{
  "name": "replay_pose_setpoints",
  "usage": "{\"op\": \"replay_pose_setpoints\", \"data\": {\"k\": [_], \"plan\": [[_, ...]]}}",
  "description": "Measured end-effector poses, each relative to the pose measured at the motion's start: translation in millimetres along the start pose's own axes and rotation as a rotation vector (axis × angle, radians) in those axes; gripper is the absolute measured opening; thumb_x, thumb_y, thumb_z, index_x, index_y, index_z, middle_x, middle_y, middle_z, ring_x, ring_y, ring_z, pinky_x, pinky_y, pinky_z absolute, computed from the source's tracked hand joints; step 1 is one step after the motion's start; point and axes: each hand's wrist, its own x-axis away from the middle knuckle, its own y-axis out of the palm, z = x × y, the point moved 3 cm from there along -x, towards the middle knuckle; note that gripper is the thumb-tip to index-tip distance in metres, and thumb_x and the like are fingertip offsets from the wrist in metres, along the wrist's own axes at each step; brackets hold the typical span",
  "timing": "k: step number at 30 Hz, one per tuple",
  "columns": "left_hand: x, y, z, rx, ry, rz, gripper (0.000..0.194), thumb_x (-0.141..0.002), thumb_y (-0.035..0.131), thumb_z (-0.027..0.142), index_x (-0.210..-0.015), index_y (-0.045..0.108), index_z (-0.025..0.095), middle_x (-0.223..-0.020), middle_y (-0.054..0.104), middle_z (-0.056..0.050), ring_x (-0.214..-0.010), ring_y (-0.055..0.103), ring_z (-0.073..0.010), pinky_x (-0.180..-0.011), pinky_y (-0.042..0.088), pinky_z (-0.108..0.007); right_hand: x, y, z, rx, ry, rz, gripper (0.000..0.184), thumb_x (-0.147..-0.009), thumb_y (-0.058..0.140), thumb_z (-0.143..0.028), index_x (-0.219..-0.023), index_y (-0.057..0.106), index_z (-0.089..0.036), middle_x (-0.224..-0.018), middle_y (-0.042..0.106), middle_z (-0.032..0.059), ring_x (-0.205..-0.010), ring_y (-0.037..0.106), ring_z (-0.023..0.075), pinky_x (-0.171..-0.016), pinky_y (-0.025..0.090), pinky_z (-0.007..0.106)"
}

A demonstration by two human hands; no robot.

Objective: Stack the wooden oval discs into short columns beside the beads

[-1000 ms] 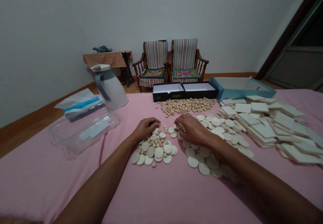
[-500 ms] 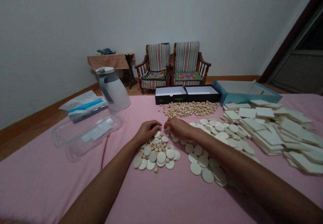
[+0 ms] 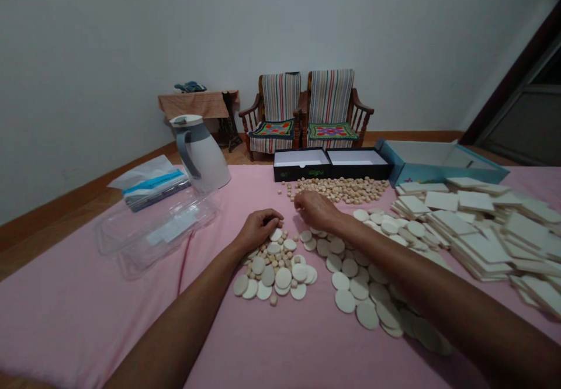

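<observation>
My left hand (image 3: 262, 229) rests at the far edge of a mixed pile of white discs (image 3: 283, 278) and small wooden beads (image 3: 265, 254). Its fingers are curled together, with a bead at the fingertips; whether they grip it cannot be seen. Farther right, my right hand (image 3: 318, 209) is closed with its fingertips pointing down, at the near left edge of a heap of wooden beads (image 3: 346, 190). Anything in that pinch is hidden. Under and beside my right forearm spreads a larger heap of white discs (image 3: 345, 301).
White square tiles (image 3: 475, 246) lie piled at the right. Behind the beads stand a black two-part box (image 3: 302, 171) and a blue box (image 3: 442, 173). To the left are a jug (image 3: 210, 164), a tissue pack (image 3: 155, 187) and clear plastic trays (image 3: 162, 237) on the pink cloth (image 3: 210, 342).
My right hand has moved away from my left, up and to the right toward the bead heap. The left hand stays about where it was. The view has shifted slightly.
</observation>
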Motion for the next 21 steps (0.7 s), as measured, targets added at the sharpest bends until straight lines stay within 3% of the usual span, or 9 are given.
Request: {"op": "replay_pose_setpoints", "data": {"k": [3,5,10,14,18,21], "plan": [[-1,-0.1,0,-0.003,0.003,0.016,0.024,-0.082,0.054,0.032,-0.091,0.066,0.013,-0.079,0.073,-0.007,-0.073,0.067,-0.0170,-0.062,0.050,-0.025,14,7,-16,-0.066,-0.104,-0.176,0.027,-0.075,0.057,-0.013,-0.099,0.069,-0.018,-0.096,0.070,0.0080,-0.087,0.063,0.0198,-0.069,0.042,0.025],[-1,-0.2,1,-0.025,0.007,0.024,0.023,-0.081,0.054,0.031,-0.089,0.067,0.013,-0.077,0.072,-0.006,-0.071,0.066,-0.0161,-0.061,0.048,-0.024,22,12,-26,-0.070,-0.153,-0.202,0.025,-0.075,0.056,-0.013,-0.096,0.069,-0.017,-0.094,0.071,0.0086,-0.085,0.063,0.0199,-0.068,0.042,0.025],[-1,-3.3,1,-0.140,0.018,0.098,0.022,-0.081,0.052,0.028,-0.086,0.068,0.014,-0.071,0.070,-0.003,-0.064,0.062,-0.0144,-0.056,0.045,-0.022,23,17,-28,-0.040,-0.173,-0.173,0.023,-0.075,0.055,-0.010,-0.091,0.070,-0.016,-0.094,0.070,0.0095,-0.087,0.063,0.0196,-0.070,0.042,0.024],[-1,-5.8,1,-0.194,0.025,0.133,0.021,-0.080,0.052,0.026,-0.085,0.069,0.015,-0.066,0.068,-0.001,-0.063,0.061,-0.0140,-0.056,0.044,-0.021,7,6,-5,0.002,-0.037,-0.094,0.024,-0.073,0.055,-0.006,-0.091,0.069,-0.015,-0.095,0.069,0.0112,-0.088,0.063,0.0213,-0.069,0.042,0.025],[-1,-6.9,2,-0.260,0.016,0.143,0.022,-0.080,0.051,0.026,-0.084,0.069,0.015,-0.062,0.066,0.000,-0.059,0.058,-0.0129,-0.055,0.041,-0.021,-4,-8,9,0.050,0.075,0.072,0.031,-0.079,0.049,-0.005,-0.106,0.064,-0.009,-0.111,0.062,0.0181,-0.105,0.056,0.0264,-0.080,0.042,0.031],[-2,-7.4,1,-0.281,0.007,0.158,0.023,-0.079,0.050,0.024,-0.084,0.070,0.015,-0.063,0.066,0.000,-0.060,0.058,-0.0130,-0.055,0.041,-0.021,-4,-1,-2,-0.016,-0.008,0.047,0.029,-0.081,0.050,-0.009,-0.105,0.065,-0.014,-0.110,0.063,0.0131,-0.105,0.056,0.0230,-0.082,0.042,0.029]]}}
